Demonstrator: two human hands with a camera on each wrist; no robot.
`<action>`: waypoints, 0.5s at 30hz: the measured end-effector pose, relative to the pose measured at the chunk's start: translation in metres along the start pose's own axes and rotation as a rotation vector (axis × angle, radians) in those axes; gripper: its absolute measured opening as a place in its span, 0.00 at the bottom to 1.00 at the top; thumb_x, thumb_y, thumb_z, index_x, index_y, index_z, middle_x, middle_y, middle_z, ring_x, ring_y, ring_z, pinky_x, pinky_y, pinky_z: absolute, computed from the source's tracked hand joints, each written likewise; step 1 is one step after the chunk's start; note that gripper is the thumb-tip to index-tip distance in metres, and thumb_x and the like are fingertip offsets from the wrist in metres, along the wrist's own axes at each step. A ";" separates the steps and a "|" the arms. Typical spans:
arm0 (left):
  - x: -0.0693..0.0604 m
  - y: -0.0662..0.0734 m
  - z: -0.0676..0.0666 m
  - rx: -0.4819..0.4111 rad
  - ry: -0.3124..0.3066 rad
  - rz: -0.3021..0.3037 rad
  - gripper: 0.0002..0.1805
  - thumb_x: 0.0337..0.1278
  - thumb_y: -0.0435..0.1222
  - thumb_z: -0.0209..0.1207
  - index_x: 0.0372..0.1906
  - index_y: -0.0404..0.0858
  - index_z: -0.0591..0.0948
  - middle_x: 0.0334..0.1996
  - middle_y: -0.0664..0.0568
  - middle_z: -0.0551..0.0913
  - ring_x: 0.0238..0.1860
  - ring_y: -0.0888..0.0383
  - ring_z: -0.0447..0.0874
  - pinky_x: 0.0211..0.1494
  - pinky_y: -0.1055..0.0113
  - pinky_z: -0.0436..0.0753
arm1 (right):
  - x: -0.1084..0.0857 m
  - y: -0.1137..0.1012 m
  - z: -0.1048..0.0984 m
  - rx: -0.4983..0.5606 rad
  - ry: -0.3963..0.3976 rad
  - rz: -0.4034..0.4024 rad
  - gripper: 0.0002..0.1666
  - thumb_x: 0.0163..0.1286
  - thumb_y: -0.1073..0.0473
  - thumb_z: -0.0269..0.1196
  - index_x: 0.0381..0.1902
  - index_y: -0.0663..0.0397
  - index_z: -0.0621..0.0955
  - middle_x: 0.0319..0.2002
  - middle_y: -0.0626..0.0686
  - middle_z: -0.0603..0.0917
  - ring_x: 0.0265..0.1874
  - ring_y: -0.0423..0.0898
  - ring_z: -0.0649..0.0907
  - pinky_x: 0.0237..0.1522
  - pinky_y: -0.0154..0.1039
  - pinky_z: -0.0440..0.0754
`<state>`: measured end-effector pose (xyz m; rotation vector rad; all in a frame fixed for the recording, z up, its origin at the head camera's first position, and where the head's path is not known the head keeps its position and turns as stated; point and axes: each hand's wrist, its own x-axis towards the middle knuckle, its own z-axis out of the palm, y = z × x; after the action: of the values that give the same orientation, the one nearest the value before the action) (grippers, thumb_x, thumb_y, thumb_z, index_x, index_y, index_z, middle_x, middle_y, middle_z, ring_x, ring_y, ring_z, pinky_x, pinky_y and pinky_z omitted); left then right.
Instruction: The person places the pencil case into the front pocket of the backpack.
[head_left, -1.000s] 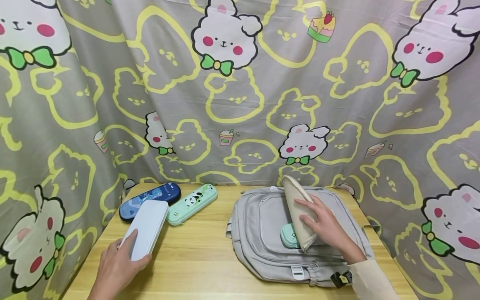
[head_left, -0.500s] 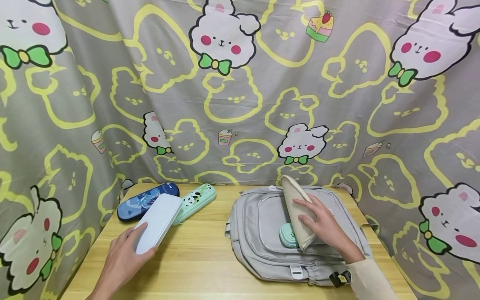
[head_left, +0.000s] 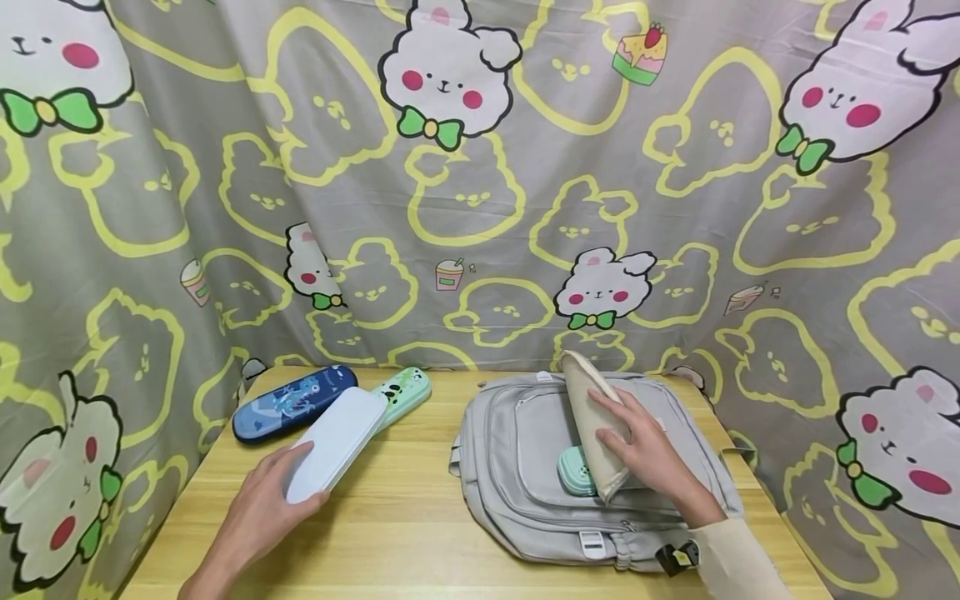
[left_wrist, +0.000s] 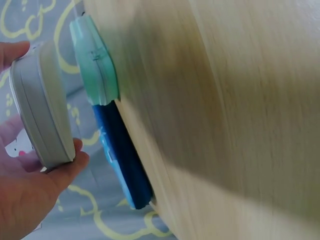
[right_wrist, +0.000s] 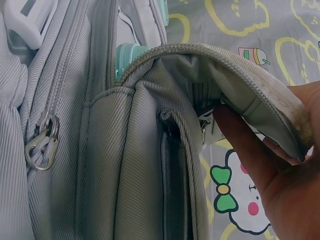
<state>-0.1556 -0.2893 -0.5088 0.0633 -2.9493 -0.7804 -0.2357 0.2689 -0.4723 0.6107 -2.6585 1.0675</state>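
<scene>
A pale blue, slim pencil case (head_left: 336, 442) is in my left hand (head_left: 258, 512), tilted and raised above the table. The left wrist view shows the thumb and fingers gripping its sides, with the case (left_wrist: 42, 100) clear of the tabletop. At the right, my right hand (head_left: 648, 446) holds up the beige front flap (head_left: 583, 417) of a grey backpack (head_left: 510, 500) lying flat. In the right wrist view the flap's zipper edge (right_wrist: 200, 48) arches away from the pocket, with the hand (right_wrist: 290, 195) around its end. A mint green case (head_left: 576, 471) peeks out beside the flap.
A navy pencil case (head_left: 288, 407) lies at the table's back left, beside a mint green panda pencil case (head_left: 410, 390), partly hidden by the held one. Wooden tabletop (head_left: 397, 517) lies between these and the backpack. A patterned curtain (head_left: 480, 208) encloses the table.
My left hand has carried the pale blue pencil case to the right, off the navy case and over part of the panda one. The right hand still holds the flap, almost motionless.
</scene>
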 end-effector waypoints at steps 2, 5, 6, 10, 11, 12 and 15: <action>0.001 0.001 0.001 -0.014 0.005 0.019 0.50 0.57 0.56 0.77 0.79 0.38 0.73 0.76 0.27 0.69 0.69 0.28 0.73 0.62 0.35 0.79 | 0.000 0.000 0.000 -0.001 0.002 0.000 0.38 0.78 0.66 0.68 0.82 0.51 0.73 0.80 0.62 0.69 0.76 0.65 0.74 0.62 0.58 0.84; 0.002 0.003 0.003 -0.033 0.014 0.053 0.49 0.56 0.54 0.78 0.79 0.38 0.74 0.76 0.27 0.69 0.71 0.28 0.73 0.63 0.34 0.79 | 0.000 0.001 0.002 -0.007 0.002 -0.001 0.39 0.78 0.67 0.68 0.83 0.53 0.71 0.81 0.63 0.69 0.76 0.65 0.73 0.62 0.58 0.84; 0.003 0.003 0.004 -0.041 0.014 0.064 0.49 0.56 0.54 0.78 0.79 0.38 0.74 0.76 0.27 0.69 0.71 0.28 0.73 0.64 0.34 0.79 | 0.000 0.000 0.002 -0.006 0.002 -0.002 0.39 0.78 0.67 0.68 0.83 0.53 0.70 0.81 0.63 0.68 0.77 0.65 0.72 0.63 0.58 0.84; 0.004 0.004 0.008 -0.068 0.000 0.098 0.48 0.56 0.55 0.78 0.79 0.40 0.75 0.77 0.26 0.68 0.72 0.26 0.72 0.66 0.29 0.78 | 0.002 -0.002 0.003 0.019 -0.003 -0.013 0.40 0.78 0.68 0.67 0.84 0.55 0.69 0.82 0.64 0.67 0.77 0.66 0.71 0.62 0.53 0.85; 0.005 0.004 0.009 -0.071 -0.007 0.103 0.48 0.57 0.55 0.78 0.79 0.40 0.74 0.78 0.26 0.67 0.73 0.25 0.71 0.66 0.28 0.78 | 0.002 -0.002 0.003 0.028 -0.004 -0.018 0.40 0.78 0.68 0.67 0.84 0.56 0.68 0.82 0.64 0.67 0.77 0.66 0.71 0.61 0.50 0.86; 0.006 0.004 0.010 -0.072 -0.011 0.109 0.48 0.57 0.55 0.78 0.79 0.41 0.74 0.78 0.26 0.67 0.73 0.25 0.71 0.66 0.26 0.78 | 0.003 -0.003 0.004 0.040 -0.005 -0.023 0.40 0.78 0.69 0.67 0.84 0.56 0.68 0.82 0.65 0.66 0.76 0.66 0.71 0.60 0.48 0.87; 0.008 0.006 0.012 -0.071 -0.019 0.118 0.47 0.58 0.56 0.77 0.80 0.43 0.75 0.79 0.27 0.66 0.74 0.25 0.71 0.66 0.25 0.78 | 0.004 -0.005 0.004 0.063 -0.007 -0.032 0.40 0.78 0.70 0.66 0.84 0.57 0.68 0.82 0.66 0.66 0.75 0.66 0.72 0.55 0.41 0.88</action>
<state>-0.1647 -0.2786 -0.5159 -0.1231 -2.9074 -0.8726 -0.2371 0.2617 -0.4712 0.6674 -2.6201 1.1467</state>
